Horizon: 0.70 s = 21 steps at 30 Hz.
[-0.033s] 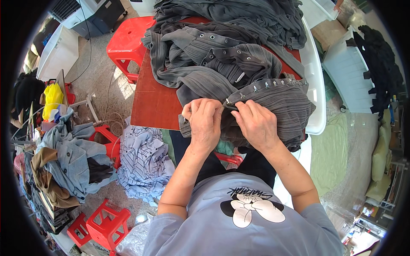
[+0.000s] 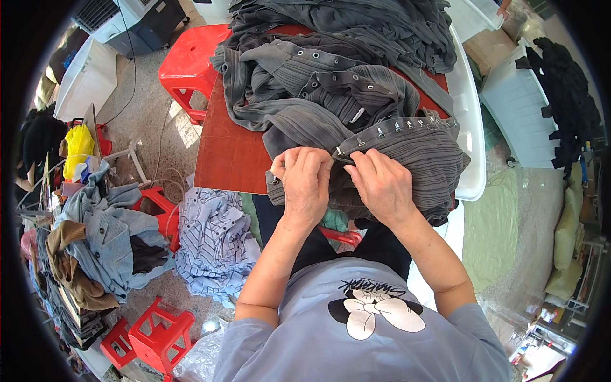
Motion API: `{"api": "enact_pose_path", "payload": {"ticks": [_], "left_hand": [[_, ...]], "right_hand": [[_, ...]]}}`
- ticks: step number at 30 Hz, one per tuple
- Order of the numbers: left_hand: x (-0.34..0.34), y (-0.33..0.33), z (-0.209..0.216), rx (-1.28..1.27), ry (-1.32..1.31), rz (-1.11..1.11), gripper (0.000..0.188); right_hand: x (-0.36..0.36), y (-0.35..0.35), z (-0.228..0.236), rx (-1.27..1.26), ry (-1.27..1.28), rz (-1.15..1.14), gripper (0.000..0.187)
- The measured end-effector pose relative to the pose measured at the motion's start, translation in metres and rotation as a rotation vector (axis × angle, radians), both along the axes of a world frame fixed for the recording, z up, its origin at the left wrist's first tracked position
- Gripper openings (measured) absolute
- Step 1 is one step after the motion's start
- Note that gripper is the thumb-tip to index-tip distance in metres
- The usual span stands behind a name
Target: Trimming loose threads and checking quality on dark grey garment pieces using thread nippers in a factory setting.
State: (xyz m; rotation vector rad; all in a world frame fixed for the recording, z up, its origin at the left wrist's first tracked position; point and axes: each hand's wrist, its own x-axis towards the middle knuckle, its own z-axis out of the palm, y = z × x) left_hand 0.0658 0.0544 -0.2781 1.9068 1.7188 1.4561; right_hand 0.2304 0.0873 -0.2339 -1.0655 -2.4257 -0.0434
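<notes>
A dark grey ribbed garment [image 2: 407,149] lies bunched at the near edge of the red board, with a row of small metal fasteners along its edge band. My left hand [image 2: 304,181] pinches that band, its fingers closed and its fingertips hidden behind the knuckles. Close beside it, my right hand [image 2: 384,184] grips the same band with thumb and fingers pressed together. Just beyond both hands, another grey band [image 2: 347,79] carries metal eyelets in a row. Whether my fingertips hold a fastener as well as cloth is hidden.
More dark grey garments [image 2: 382,25] heap on the far side of the red board [image 2: 226,156]. A white tub [image 2: 472,172] sits under its right side. Left are a red stool [image 2: 194,54] and striped blue shirts [image 2: 213,245]; a white bin [image 2: 519,108] stands right.
</notes>
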Motion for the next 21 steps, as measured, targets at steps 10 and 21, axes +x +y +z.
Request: {"api": "enact_pose_path", "payload": {"ticks": [10,21], "left_hand": [[0.0043,-0.0013,-0.0021,0.009,0.022,0.008,0.014],[0.0040,-0.0028,-0.0077,-0.045,-0.022,-0.014,0.012]], "right_hand": [[-0.0020,-0.0024,-0.0028,0.014,0.028,-0.049,0.021],[0.0003,-0.0020,-0.0052,0.015,0.021,-0.043,0.019]]}}
